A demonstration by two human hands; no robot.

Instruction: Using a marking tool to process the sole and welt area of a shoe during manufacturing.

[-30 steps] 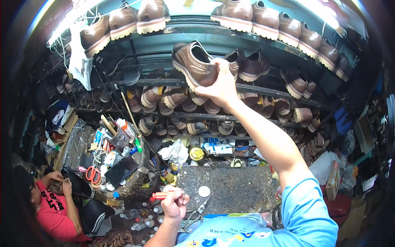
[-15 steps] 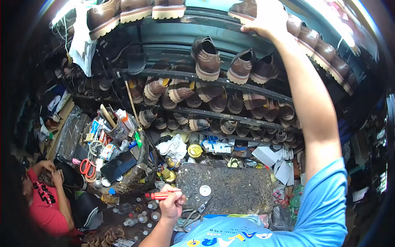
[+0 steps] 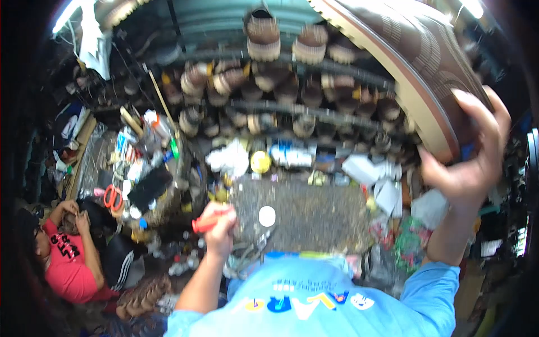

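High on the right, my right hand (image 3: 474, 163) grips the heel end of a brown leather shoe (image 3: 424, 56) with a thick cream sole. The thumb is against the sole and the fingers are round the upper. My left hand (image 3: 220, 227) is closed round a tool with a red handle (image 3: 202, 223), just left of a dark, worn work block (image 3: 320, 219); its thin shaft is lost in blur now. On the block lies a small white round disc (image 3: 267, 216). Pliers (image 3: 261, 241) rest at the block's near left edge.
Racks of brown shoes (image 3: 263, 36) rise behind the block. To the left, a cluttered stand holds red scissors (image 3: 113, 197) and a dark phone-like slab (image 3: 150, 186). A person in a red shirt (image 3: 70, 264) sits at far left. Paper scraps (image 3: 387, 194) lie to the right.
My right hand has come down from the top shelf, bringing a brown shoe close to me. The left hand still holds the red-handled tool. The whole view has shifted.
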